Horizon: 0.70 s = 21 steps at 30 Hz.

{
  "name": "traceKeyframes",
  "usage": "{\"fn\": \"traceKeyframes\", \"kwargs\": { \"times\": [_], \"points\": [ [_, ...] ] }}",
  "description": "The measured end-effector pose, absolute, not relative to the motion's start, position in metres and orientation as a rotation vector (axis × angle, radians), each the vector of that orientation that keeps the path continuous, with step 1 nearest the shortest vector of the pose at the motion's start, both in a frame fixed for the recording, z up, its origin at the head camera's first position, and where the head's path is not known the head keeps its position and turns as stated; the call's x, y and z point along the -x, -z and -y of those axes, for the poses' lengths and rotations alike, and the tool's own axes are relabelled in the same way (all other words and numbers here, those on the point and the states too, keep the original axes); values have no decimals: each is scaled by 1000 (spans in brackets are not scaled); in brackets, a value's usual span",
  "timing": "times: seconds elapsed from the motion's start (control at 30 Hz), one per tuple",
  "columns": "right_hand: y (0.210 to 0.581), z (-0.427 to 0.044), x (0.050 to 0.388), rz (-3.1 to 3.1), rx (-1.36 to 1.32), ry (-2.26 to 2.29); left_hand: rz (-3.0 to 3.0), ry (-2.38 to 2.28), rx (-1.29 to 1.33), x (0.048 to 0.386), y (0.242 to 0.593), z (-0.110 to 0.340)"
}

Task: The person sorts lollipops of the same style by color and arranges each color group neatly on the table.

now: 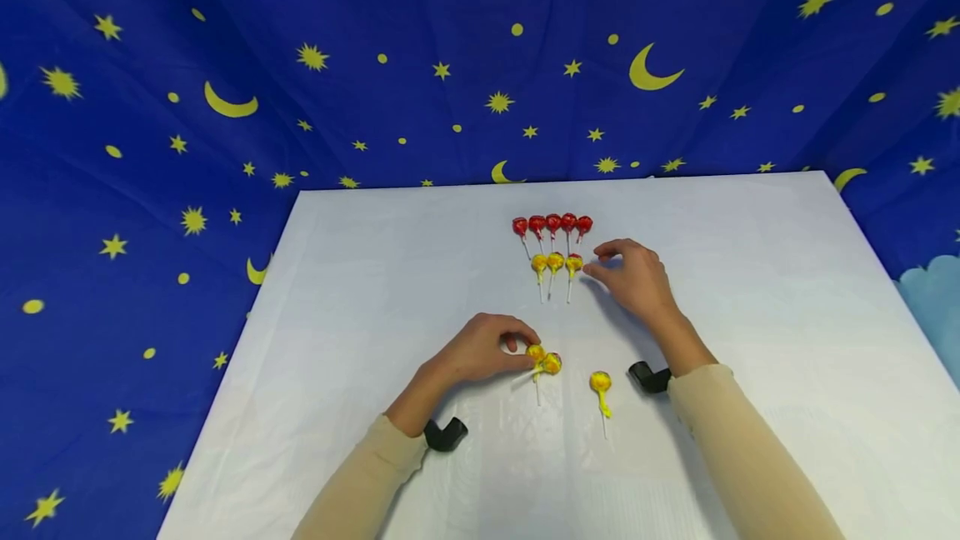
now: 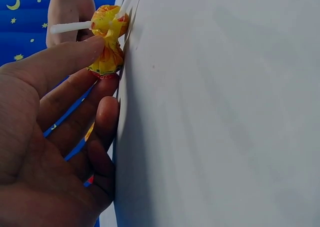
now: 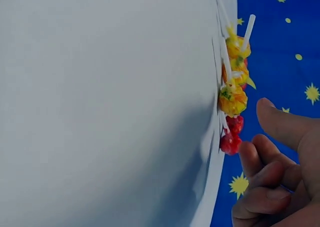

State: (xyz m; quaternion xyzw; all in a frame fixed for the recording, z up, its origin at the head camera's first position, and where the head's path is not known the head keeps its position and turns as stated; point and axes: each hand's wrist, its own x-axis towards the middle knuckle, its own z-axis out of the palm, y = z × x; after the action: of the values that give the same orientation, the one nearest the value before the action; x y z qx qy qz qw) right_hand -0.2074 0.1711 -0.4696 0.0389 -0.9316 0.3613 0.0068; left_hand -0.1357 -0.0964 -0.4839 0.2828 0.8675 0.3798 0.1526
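My left hand (image 1: pixel 487 348) pinches a yellow-wrapped lollipop (image 2: pixel 106 62) between thumb and fingers, low over the white table. A second yellow lollipop (image 1: pixel 552 363) lies against it, its white stick pointing left. Up by the rows, my right hand (image 1: pixel 636 277) holds nothing; its thumb and fingers are apart, beside the rightmost yellow lollipop (image 1: pixel 573 263) of a row of three. Behind that row is a line of several red lollipops (image 1: pixel 553 223), sticks toward me. In the right wrist view the right hand's fingers (image 3: pixel 267 174) are loosely bent near the red heads.
A single yellow lollipop (image 1: pixel 601 383) lies on the white table (image 1: pixel 375 273) between the forearms. Black wrist devices (image 1: pixel 446 435) sit on both wrists. A blue curtain (image 1: pixel 420 15) with stars and moons hangs behind the table's far edge.
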Motion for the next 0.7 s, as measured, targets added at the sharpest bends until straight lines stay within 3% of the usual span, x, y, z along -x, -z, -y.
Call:
{"fn": "traceKeyframes", "kwargs": {
  "times": [0.7],
  "points": [
    [464,-189,157,2981,-284,-1087,-2491,-1093,-784,134,484,95]
  ]
}}
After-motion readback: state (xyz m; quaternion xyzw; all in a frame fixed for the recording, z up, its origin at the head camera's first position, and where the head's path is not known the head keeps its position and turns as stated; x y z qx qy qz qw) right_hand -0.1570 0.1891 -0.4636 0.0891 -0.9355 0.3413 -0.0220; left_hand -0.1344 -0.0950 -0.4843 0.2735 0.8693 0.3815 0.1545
